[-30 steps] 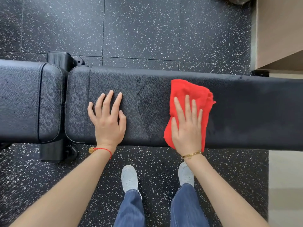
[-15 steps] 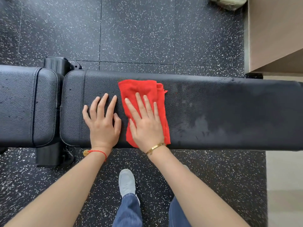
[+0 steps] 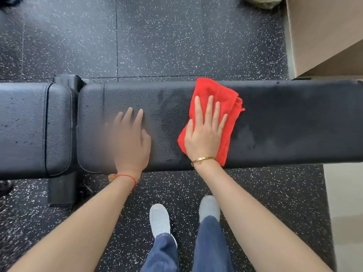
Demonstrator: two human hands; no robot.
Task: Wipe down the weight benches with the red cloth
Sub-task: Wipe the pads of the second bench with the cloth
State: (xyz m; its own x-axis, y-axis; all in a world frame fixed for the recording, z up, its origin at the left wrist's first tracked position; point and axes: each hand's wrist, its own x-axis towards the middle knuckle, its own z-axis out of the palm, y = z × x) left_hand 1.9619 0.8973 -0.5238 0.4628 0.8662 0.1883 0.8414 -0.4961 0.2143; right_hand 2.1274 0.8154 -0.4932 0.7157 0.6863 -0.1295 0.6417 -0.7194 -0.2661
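A black padded weight bench [image 3: 294, 124] runs across the view, with a long pad on the right and a shorter seat pad [image 3: 29, 130] on the left. The red cloth [image 3: 229, 107] lies crumpled on the long pad near its middle. My right hand [image 3: 206, 134] presses flat on the cloth with straight fingers. My left hand [image 3: 129, 142] rests flat on the bare pad to the left of the cloth, near the gap between the pads. Damp streaks show on the pad on both sides of the cloth.
Black speckled rubber flooring [image 3: 176, 40] surrounds the bench. A beige wall or cabinet [image 3: 324, 32] stands at the upper right. The bench's black frame [image 3: 62, 189] sticks out below the gap between pads. My two grey shoes [image 3: 160, 218] stand just in front of the bench.
My right hand slid the cloth left beside my left hand, then back right to the middle of the pad. My left hand stayed flat in place.
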